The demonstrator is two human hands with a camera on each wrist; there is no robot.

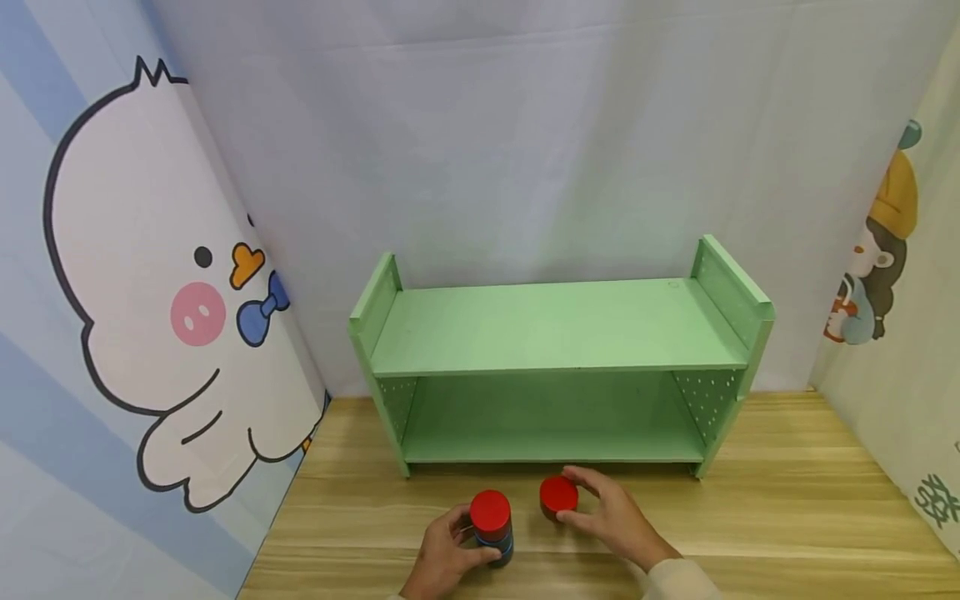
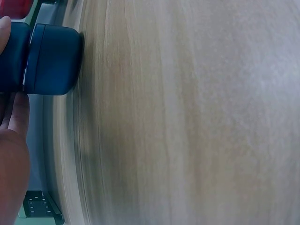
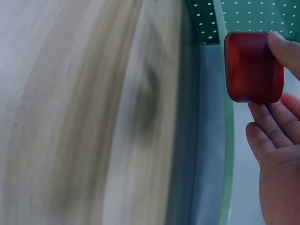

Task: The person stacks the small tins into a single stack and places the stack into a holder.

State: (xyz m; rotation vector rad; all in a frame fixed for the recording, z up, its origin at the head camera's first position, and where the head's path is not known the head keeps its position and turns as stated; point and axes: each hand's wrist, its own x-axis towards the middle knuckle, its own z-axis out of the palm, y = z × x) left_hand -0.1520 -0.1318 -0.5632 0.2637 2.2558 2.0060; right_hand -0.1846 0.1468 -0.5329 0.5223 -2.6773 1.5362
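Observation:
My left hand [image 1: 442,546] grips a dark blue round canister [image 1: 495,550], thumb on one side and fingers on the other. A red round piece [image 1: 491,512] sits on top of it. In the left wrist view the dark blue part [image 2: 54,61] shows a narrow gap across its middle, and its base is at or very near the tabletop. To the right, my right hand [image 1: 615,512] pinches a small red round canister [image 1: 558,495] between thumb and fingers. The right wrist view shows this red canister [image 3: 251,68] held up off the table.
A light green two-tier shelf [image 1: 555,329] with perforated lower sides stands just beyond both hands on the wood-grain table [image 1: 787,492]. Behind it hangs a pale cloth [image 1: 480,150]. Printed cartoon curtains [image 1: 135,250] close in the left and right sides.

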